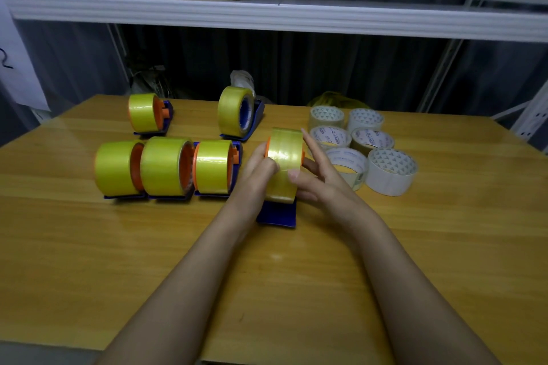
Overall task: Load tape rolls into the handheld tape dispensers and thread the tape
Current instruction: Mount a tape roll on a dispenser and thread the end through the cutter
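Left hand (257, 170): at frame centre, fingers curled round the left side of the yellow tape roll (284, 164), gripping it.
Right hand (321, 176): thumb pressed on the roll's near face, index finger stretched up along its right side, other fingers loosely bent beside it.
Yellow tape roll: centre of frame, seated in a blue dispenser (277, 213) standing on the wooden table (89, 261).
Loaded dispensers (166, 167): row of three left of centre, two more behind.
Spare rolls (363, 145): white-cored cluster, right of centre.
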Tool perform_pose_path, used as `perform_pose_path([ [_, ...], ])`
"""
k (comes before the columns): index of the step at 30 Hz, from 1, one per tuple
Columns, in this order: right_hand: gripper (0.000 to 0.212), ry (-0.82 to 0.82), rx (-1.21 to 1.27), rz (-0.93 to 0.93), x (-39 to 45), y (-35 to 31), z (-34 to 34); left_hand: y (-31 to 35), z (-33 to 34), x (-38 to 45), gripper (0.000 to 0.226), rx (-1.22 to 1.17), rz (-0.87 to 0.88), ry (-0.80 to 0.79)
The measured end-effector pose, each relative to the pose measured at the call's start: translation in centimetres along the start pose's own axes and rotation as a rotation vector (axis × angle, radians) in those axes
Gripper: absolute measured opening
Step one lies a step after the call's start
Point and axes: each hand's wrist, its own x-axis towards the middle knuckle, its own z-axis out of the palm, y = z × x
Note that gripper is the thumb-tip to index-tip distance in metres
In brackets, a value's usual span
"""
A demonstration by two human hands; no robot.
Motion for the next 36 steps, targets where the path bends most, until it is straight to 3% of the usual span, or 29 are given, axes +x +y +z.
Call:
perform_pose_path([
  [3,0.092,-0.039,-0.024,-0.019,-0.2,-0.2,0.1,0.0,-0.1,0.0,0.032,0.021,-0.006,0.008],
  [14,0.078,0.063,-0.061,-0.007,0.0,0.0,0.3,0.3,0.0,-0.1,0.036,0.062,-0.038,0.008],
  [18,0.062,0.252,-0.225,-0.249,0.1,-0.2,0.1,1.3,0.2,-0.4,0.042,0.131,0.000,-0.009],
  [21,0.035,0.459,-0.428,-0.539,-0.1,-0.8,-0.5,2.2,0.6,-0.9,0.073,0.247,0.014,-0.023],
  [24,0.020,0.521,-0.629,-0.687,-0.1,-1.1,-0.9,2.8,0.9,-1.3,0.085,0.297,0.024,-0.019],
  [31,0.018,0.414,-0.708,-0.690,-0.7,-1.5,-2.2,4.4,1.4,-2.4,0.090,0.367,0.070,-0.028],
  [36,0.016,0.452,-0.755,-0.703,-0.2,-1.0,-1.7,4.0,1.2,-2.1,0.099,0.462,0.092,-0.007],
])
